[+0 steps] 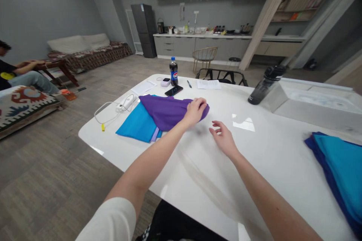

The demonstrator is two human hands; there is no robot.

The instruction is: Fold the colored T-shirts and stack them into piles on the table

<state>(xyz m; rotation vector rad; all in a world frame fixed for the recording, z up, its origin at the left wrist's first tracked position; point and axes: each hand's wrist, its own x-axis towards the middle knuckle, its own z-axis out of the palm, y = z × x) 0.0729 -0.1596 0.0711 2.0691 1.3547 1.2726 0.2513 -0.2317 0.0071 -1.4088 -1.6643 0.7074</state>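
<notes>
The left hand point(195, 110) grips one purple cloth point(166, 111), long axis running nine to three on the white desk point(254, 150) atop one turquoise cloth point(137, 124), while the right hand point(223, 137) hovers open at four o'clock.

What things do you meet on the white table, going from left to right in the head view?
White charger cable → turquoise cloth → purple cloth → left hand → right hand → dark water bottle → blue cloth stack.
</notes>
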